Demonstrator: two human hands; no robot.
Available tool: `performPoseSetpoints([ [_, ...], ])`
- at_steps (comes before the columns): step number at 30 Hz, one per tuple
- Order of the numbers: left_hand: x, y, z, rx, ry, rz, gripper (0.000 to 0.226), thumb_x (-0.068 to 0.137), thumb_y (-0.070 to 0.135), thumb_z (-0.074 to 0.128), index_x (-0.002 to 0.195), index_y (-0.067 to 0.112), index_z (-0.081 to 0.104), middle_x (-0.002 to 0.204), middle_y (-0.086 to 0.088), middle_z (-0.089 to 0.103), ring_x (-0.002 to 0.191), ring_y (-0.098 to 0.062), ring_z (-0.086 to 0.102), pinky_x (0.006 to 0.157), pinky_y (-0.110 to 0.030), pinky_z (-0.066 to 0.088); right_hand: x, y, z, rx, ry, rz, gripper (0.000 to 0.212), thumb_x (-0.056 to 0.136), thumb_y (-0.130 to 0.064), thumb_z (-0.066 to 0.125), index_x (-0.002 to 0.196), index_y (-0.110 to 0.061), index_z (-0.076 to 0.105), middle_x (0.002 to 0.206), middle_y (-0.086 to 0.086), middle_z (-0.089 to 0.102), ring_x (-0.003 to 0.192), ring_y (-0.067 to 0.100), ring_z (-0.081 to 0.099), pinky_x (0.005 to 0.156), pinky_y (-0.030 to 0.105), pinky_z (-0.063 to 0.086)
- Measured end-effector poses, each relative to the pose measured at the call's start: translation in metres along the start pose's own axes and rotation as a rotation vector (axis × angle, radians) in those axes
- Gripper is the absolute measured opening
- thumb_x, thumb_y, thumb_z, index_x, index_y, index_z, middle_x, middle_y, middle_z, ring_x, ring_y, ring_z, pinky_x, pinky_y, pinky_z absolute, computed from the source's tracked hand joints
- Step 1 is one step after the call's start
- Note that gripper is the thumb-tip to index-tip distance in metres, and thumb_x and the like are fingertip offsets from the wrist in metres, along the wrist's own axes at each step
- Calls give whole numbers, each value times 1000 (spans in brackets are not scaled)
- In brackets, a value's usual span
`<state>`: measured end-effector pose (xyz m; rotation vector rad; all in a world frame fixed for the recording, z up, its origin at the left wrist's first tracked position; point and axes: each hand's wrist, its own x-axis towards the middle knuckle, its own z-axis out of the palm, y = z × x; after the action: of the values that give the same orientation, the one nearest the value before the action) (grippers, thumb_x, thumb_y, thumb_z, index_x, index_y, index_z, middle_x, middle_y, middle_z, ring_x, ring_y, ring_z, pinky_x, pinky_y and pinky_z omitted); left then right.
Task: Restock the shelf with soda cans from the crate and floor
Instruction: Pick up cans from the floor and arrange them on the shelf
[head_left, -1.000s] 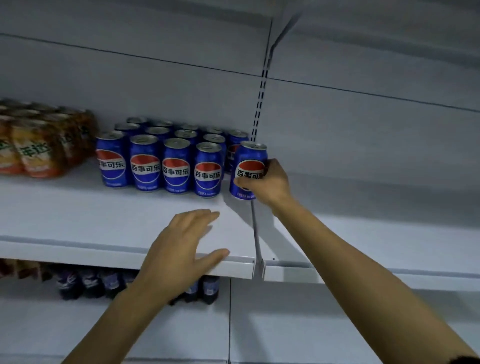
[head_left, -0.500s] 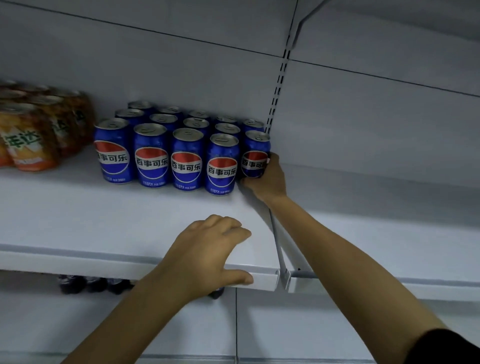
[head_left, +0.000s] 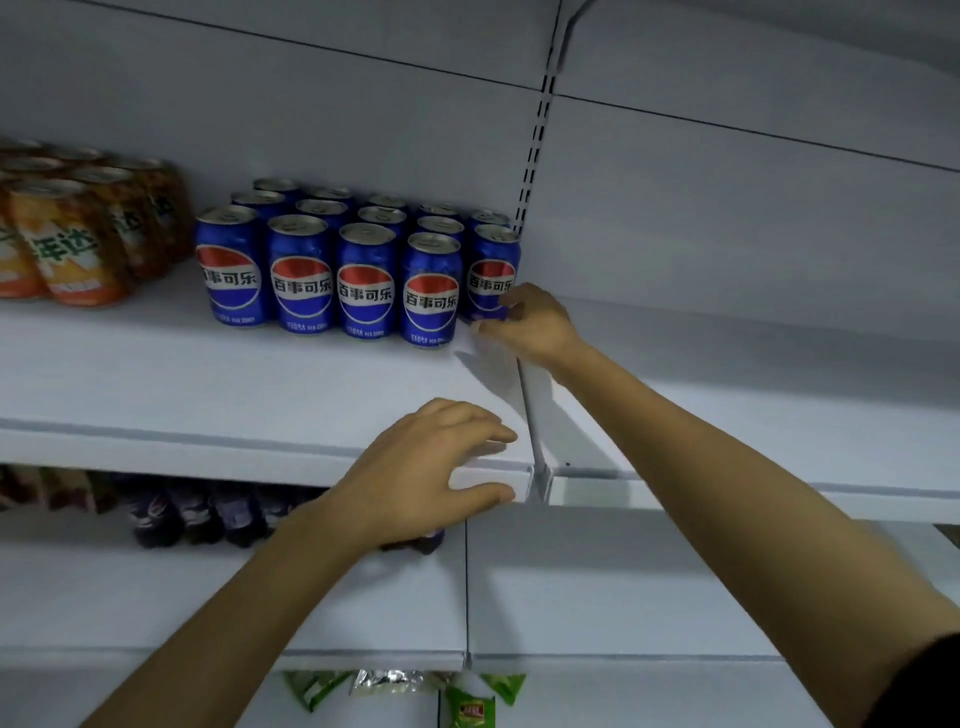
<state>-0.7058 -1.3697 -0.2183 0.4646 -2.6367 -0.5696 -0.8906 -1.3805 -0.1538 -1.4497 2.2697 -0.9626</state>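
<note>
On my feed the white shelf (head_left: 208, 395) runs from 9 to 3 o'clock. A block of blue cans (head_left: 363, 280) stands upright on it at 11 o'clock, with orange cans (head_left: 67, 244) beside them at 9. The left hand (head_left: 415, 467), at 6 o'clock, grips the shelf's front lip, fingers on top and thumb underneath. The right hand (head_left: 535, 325) curls round the lower side of the end can (head_left: 491, 265). That can stands on the shelf at the block's 3 o'clock edge, just beside its neighbour. Dark bottles (head_left: 197, 512) sit below at 8.
</note>
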Motion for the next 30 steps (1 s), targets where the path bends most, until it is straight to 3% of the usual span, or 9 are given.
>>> performPoseSetpoints([
  [4, -16, 42, 22, -38, 43, 42, 47, 81, 57, 53, 120, 31, 60, 120, 15, 59, 113, -1, 46, 94, -25, 42, -86, 1, -23, -25, -49, -164, 45, 81, -31, 74, 119, -11, 58, 105, 1, 63, 96, 17, 61, 86, 30, 51],
  [8, -46, 75, 68, -23, -76, -71, 46, 88, 47, 60, 129, 28, 55, 130, 10, 55, 122, -9, 47, 99, -29, 42, -187, 33, -32, -32, -47, -200, 33, 81, -34, 73, 107, -16, 63, 92, -4, 67, 83, 10, 63, 76, 27, 54],
  [11, -84, 97, 108, -31, -178, -168, 58, 88, 45, 62, 139, 26, 44, 140, 6, 48, 128, -14, 44, 99, -30, 41, -253, 82, -22, -48, -115, -70, 36, 82, -34, 71, 111, -15, 61, 97, -1, 66, 88, 14, 63, 82, 35, 53],
  [15, -136, 114, 154, -1, -299, -298, 79, 84, 47, 65, 148, 29, 24, 152, 4, 33, 136, -18, 32, 104, -35, 37, -326, 148, 3, -118, -230, 167, 74, 78, -47, 74, 138, -17, 44, 135, 5, 52, 122, 20, 51, 97, 36, 45],
  [18, -172, 118, 182, -28, -389, -377, 84, 82, 46, 68, 149, 25, 23, 149, -2, 36, 134, -23, 36, 105, -38, 38, -376, 187, 26, -86, -268, 318, 90, 73, -53, 75, 144, -15, 35, 145, 7, 44, 130, 23, 44, 102, 38, 42],
  [23, -224, 116, 218, -120, -546, -472, 86, 79, 50, 68, 149, 23, 26, 148, -3, 37, 134, -22, 37, 106, -36, 37, -438, 231, 65, -5, -363, 518, 92, 72, -55, 75, 144, -16, 33, 145, 9, 42, 130, 24, 44, 100, 36, 41],
  [27, -245, 103, 241, -189, -676, -566, 68, 88, 30, 66, 145, 20, 32, 143, -4, 43, 129, -18, 43, 89, -22, 36, -468, 263, 102, 106, -442, 648, 86, 75, -53, 74, 141, -12, 39, 142, 9, 46, 127, 22, 47, 100, 35, 43],
  [30, -266, 80, 265, -254, -767, -682, 61, 90, 26, 64, 143, 20, 35, 134, 1, 48, 121, -13, 46, 88, -20, 35, -480, 289, 139, 180, -494, 759, 80, 79, -50, 71, 141, -10, 40, 140, 11, 48, 124, 25, 49, 100, 37, 43],
])
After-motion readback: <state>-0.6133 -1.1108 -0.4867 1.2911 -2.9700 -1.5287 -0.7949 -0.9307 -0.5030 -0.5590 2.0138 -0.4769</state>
